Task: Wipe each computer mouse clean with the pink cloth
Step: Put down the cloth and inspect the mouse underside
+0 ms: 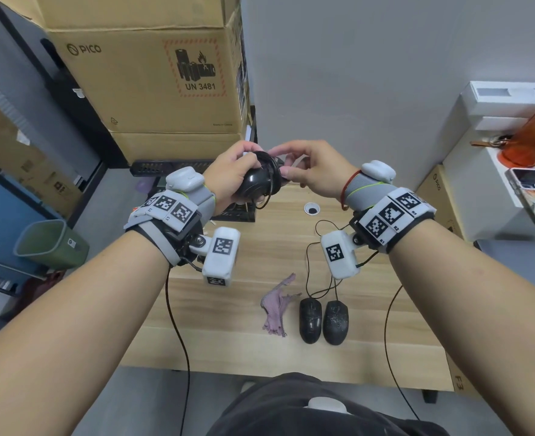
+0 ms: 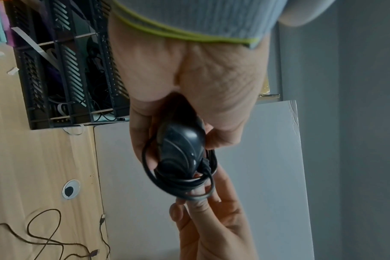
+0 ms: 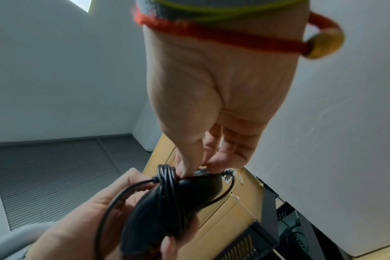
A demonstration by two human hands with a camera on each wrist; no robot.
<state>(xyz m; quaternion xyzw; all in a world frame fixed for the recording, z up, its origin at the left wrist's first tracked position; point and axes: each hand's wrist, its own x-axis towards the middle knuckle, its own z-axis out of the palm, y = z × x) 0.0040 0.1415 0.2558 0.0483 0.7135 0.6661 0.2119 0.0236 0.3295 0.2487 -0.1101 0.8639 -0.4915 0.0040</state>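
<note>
- Holding a black wired mouse up over the far end of the wooden desk, my left hand is wrapped round its body; its cable is wound in loops about the shell
- my right hand pinches at that coil near the mouse's nose, thumb and fingertips closed on the cable; I judge the step in hand is unwinding, not wiping yet
- the pink cloth lies crumpled on the desk, untouched, just beside two more black mice that sit side by side with their cables trailing away
- next move, as I read it: free the loops, then fetch the cloth; that needs one hand released
- the black slatted organiser at the desk's back edge holds cables and what look like papers in its compartments; I cannot tell more
- a green bin stands on the floor to the left; its contents are hidden
</note>
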